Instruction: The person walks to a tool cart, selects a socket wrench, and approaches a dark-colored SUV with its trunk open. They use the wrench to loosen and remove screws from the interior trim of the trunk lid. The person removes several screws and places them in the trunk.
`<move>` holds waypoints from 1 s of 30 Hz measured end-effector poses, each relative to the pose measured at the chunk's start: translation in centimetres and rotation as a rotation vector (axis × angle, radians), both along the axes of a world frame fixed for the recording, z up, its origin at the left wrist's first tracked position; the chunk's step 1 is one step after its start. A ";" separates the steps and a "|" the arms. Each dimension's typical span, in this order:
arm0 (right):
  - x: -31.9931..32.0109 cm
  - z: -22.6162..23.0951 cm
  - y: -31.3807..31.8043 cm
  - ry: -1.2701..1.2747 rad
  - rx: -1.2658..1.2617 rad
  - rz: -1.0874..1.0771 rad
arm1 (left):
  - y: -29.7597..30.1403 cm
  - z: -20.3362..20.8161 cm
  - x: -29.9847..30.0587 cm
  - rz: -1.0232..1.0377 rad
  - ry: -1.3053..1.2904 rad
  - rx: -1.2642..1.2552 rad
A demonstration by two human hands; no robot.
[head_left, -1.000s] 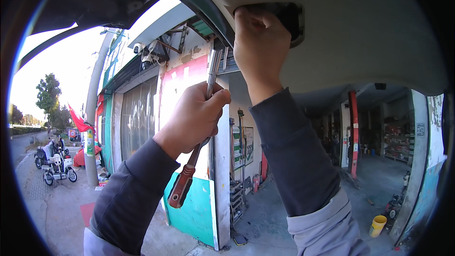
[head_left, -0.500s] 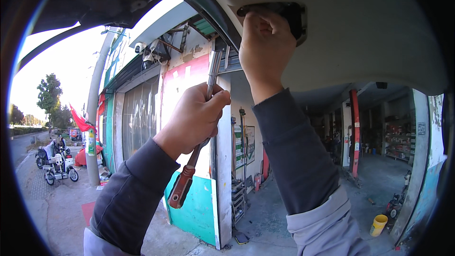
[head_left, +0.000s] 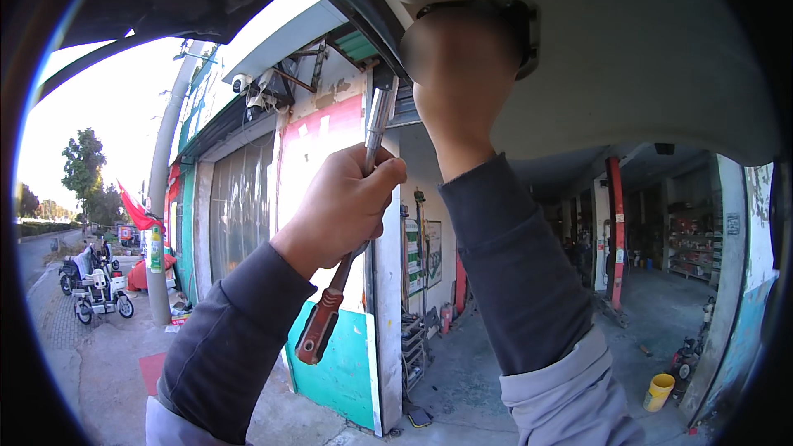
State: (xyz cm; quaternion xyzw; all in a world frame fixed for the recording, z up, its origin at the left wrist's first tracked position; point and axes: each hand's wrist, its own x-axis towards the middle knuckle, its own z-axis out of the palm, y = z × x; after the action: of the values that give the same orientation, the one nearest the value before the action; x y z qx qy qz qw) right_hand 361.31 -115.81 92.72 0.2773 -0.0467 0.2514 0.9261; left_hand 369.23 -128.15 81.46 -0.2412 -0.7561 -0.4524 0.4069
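My left hand [head_left: 339, 206] is closed around the shaft of a socket driver [head_left: 319, 326]. Its red-and-black handle hangs below my fist, and the chrome socket end points up. Overhead, a dark recess [head_left: 522, 33] opens in a pale curved panel [head_left: 652, 58] that looks like the underside of a raised vehicle lid. My right hand [head_left: 462, 74] reaches up against this recess and covers much of it. Blur hides its fingers, so whether they hold anything does not show.
A dark vehicle edge [head_left: 363, 21] curves above my left hand. Ahead stands a wall with a green lower part [head_left: 339, 372], beside a workshop with a red post [head_left: 616, 231]. A yellow bucket [head_left: 659, 392] is at lower right, and a white scooter [head_left: 101, 291] is parked at left.
My right hand has turned and shifted slightly left at the recess, its fingers now blurred. My left hand and the socket driver have barely moved.
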 end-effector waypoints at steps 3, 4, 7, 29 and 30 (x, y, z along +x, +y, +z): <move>0.1 -0.1 0.0 0.041 0.037 0.003 | 0.0 0.0 0.2 0.030 0.012 -0.008; 0.0 -0.1 0.0 0.030 0.034 0.002 | 0.0 0.0 0.2 0.031 0.011 -0.006; 0.0 0.0 -0.1 0.002 0.018 -0.001 | 0.1 0.0 0.3 0.022 0.014 0.007; -2.2 1.3 -0.3 -0.063 0.041 -0.006 | -0.6 -0.2 -0.4 -0.004 0.032 0.005; -2.2 1.2 -0.2 -0.064 0.037 -0.022 | -0.6 -0.2 -0.4 -0.007 0.030 0.004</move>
State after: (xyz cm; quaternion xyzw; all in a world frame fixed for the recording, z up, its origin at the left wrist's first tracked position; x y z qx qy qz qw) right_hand 359.13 -115.96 93.89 0.2856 -0.0842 0.2491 0.9216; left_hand 368.85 -128.79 81.27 -0.2498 -0.7480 -0.4518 0.4170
